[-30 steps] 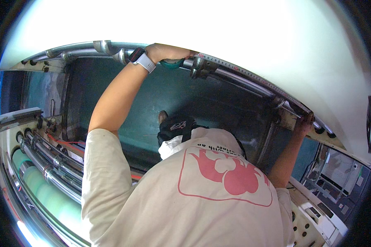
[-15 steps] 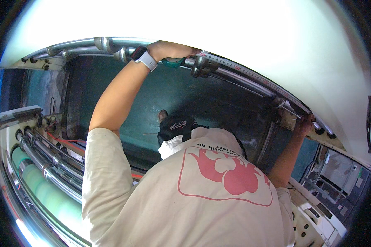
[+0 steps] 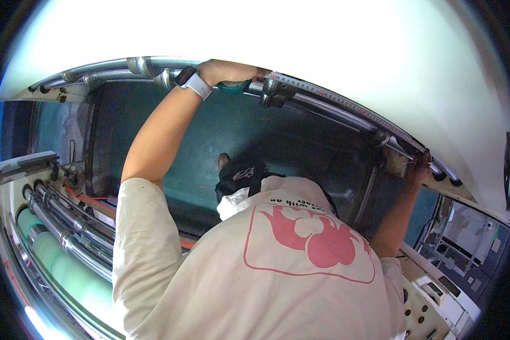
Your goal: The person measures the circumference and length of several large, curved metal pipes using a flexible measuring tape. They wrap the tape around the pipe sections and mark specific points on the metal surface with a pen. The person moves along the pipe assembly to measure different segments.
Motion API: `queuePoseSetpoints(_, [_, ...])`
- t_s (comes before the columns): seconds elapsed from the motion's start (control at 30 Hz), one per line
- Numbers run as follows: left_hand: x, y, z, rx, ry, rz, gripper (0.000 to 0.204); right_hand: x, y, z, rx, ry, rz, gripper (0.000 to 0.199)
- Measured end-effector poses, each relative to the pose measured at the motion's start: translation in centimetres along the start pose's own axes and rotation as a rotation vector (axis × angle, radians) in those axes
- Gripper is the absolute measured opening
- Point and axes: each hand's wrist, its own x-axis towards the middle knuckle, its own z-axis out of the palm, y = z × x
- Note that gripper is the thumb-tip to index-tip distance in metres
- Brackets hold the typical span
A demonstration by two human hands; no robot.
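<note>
My left hand point(image 3: 228, 72), with a watch point(image 3: 192, 82) on its wrist, is closed on a tape measure point(image 3: 234, 87), whose green case shows beneath the fingers. The printed blade point(image 3: 337, 102) runs out to the right along the edge of a large white sheet or panel point(image 3: 255, 34), just above metal rollers. At the blade's far right end, my right hand point(image 3: 418, 168) is closed on it against the edge. The white surface hides part of the left fingers, and the right fingertips are dark and hard to make out.
Metal rollers with collars point(image 3: 144, 66) run beneath the white edge. Behind me on the left, steel rods point(image 3: 76, 238) lie beside a wide pale green roller point(image 3: 68, 266). A dark floor point(image 3: 181, 130) lies below. A cream machine frame point(image 3: 422, 289) stands at lower right.
The view has shifted slightly, and the hands appear a little farther left in it. Both keep their hold on the stretched tape measure.
</note>
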Motion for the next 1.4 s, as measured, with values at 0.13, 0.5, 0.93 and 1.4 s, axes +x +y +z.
queuePoseSetpoints(0.13, [0.0, 0.1, -0.1, -0.045, -0.031, -0.024, 0.020, 0.3, 1.9, -0.4, -0.422, 0.028, -0.217, 0.047])
queuePoseSetpoints(0.5, [-0.3, -1.0, 0.8, -0.018, 0.098, 0.046, 0.020, -1.0, -3.6, 0.8, -0.282, -0.026, -0.022, 0.048])
queuePoseSetpoints(0.93, [-0.1, 0.2, 0.0, 0.023, -0.015, -0.025, 0.020, -1.3, -5.0, 1.3, 0.021, 0.020, 0.083, 0.045])
queuePoseSetpoints(1.4, [0.2, -1.8, 2.6, 0.041, 0.061, -0.026, 0.036, -0.8, -2.3, 0.6, 0.144, 0.121, 0.026, 0.027])
